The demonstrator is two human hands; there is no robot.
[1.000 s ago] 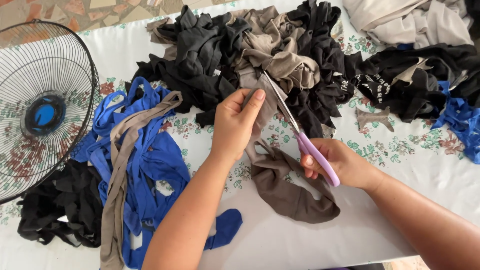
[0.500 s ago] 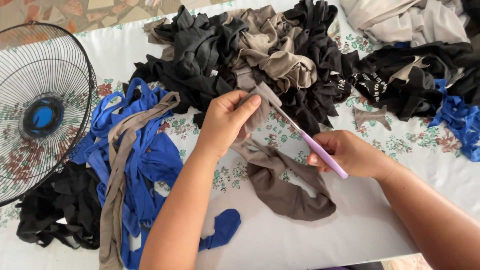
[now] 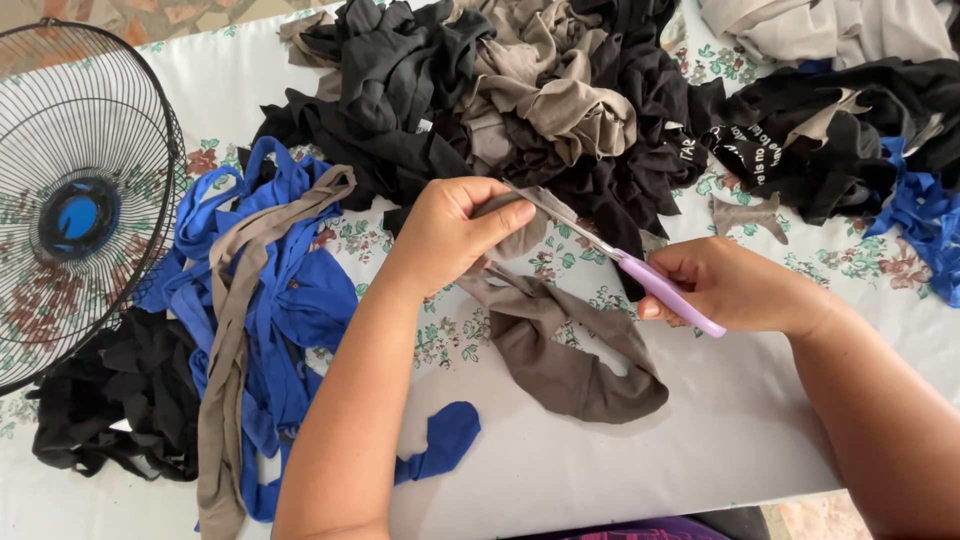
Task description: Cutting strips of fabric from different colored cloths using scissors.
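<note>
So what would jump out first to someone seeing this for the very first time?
Mid-table, the left hand pinches a taupe stretchy fabric piece while the right hand works lilac-handled scissors into it. Behind them sprawls a big heap of black and beige cloth scraps. To the left lie long royal-blue fabric strips beside a black wire fan guard with a blue hub.

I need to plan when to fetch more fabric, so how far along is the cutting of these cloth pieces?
Done, it seems: blue and taupe strips lie heaped at the left. In hand: the left hand holds up a grey-brown cloth piece while the right hand works purple-handled scissors into it. Left: a big tangle of black and beige fabric beyond looks uncut, so much remains.
</note>
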